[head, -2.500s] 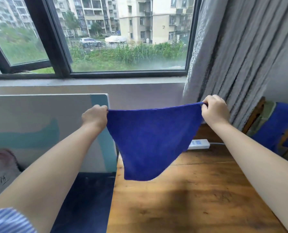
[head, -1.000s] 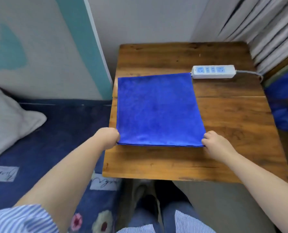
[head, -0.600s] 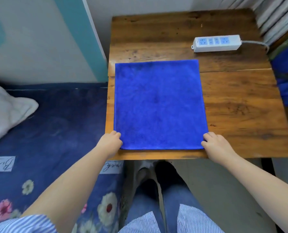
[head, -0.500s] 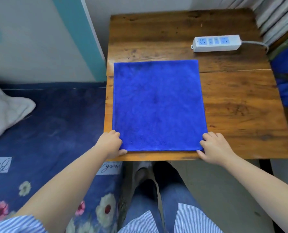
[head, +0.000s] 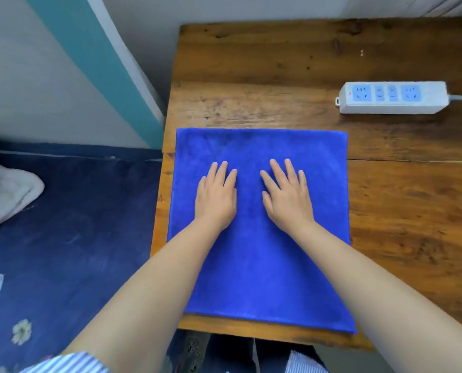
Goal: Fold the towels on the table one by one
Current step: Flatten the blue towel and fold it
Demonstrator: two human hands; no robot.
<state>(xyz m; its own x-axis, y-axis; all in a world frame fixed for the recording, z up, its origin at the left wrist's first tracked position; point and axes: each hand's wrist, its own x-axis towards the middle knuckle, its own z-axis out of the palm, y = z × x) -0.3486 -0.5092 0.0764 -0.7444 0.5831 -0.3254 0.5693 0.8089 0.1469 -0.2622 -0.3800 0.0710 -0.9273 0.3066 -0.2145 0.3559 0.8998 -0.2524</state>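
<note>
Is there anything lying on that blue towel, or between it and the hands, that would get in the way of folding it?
Nothing visible. Both the left hand and right hand rest flat on the towel; the power strip lies clear of it.

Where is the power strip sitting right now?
In the head view, the white power strip lies on the wooden table at its far right, just beyond the blue towel's far right corner, apart from it.

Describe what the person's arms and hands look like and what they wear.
Both forearms are bare, and neither the left hand nor the right hand shows gloves, rings or a watch. A blue-and-white striped fabric sleeve shows at the left arm's lower edge; the right arm's sleeve is out of frame.
</note>
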